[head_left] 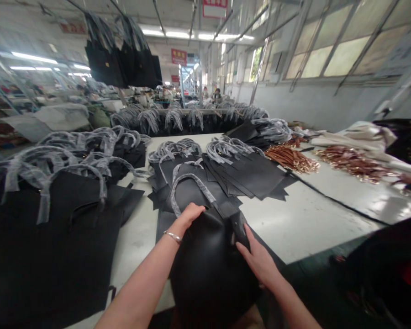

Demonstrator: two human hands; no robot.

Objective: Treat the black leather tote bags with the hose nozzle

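A black tote bag [212, 265] hangs at the table's near edge in front of me, its wrapped handle [192, 179] arching away over the stacked panels. At the bag's upper left edge, my left hand [191, 214] is closed on the rim, a silver bangle on the wrist. Fingers and thumb of my right hand [256, 256] pinch the upper right edge, where a dark flap or strip [239, 228] folds over. Black bag panels [188, 183] with plastic-wrapped handles lie just beyond the bag.
More black bags [51, 246] lie stacked on the left. Another fanned pile [253, 171] is on the white table [277, 224]. Brown straps with metal clips [291, 158] lie at the right. Bags [123, 61] hang overhead; a rack of bags [192, 121] stands behind the table.
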